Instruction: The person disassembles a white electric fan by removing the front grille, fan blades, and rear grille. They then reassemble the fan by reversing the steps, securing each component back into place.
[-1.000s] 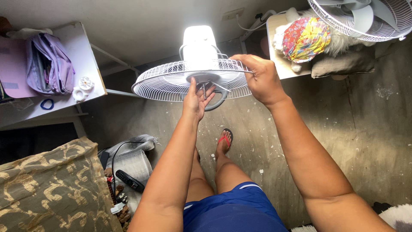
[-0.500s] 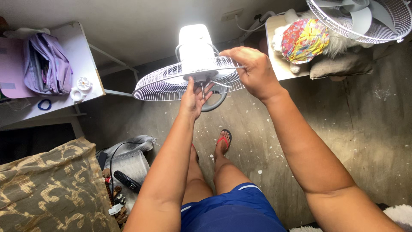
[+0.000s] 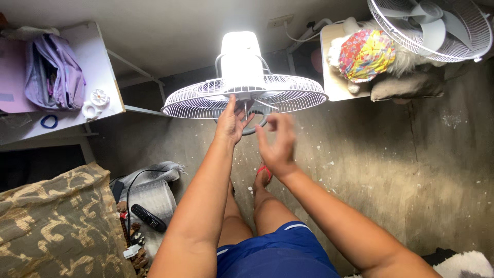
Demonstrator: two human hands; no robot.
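A white fan with its wire grille (image 3: 288, 95) and white motor housing (image 3: 241, 62) stands on the floor in front of me. My left hand (image 3: 231, 121) reaches up under the grille's centre, fingers touching the hub by a dark ring (image 3: 257, 126). My right hand (image 3: 278, 141) hovers just below the grille, blurred, fingers half curled and holding nothing, apart from the fan. My legs in blue shorts and a red sandal (image 3: 263, 172) show below.
A second white fan (image 3: 429, 28) sits top right beside a board with a colourful cloth bundle (image 3: 366, 54). A white table (image 3: 103, 77) with a purple bag (image 3: 51, 74) is at left. A patterned cushion (image 3: 56, 226) and black remote (image 3: 148, 218) lie lower left.
My right hand has let go of the grille's right rim and dropped down towards the centre. My left hand stays at the hub.
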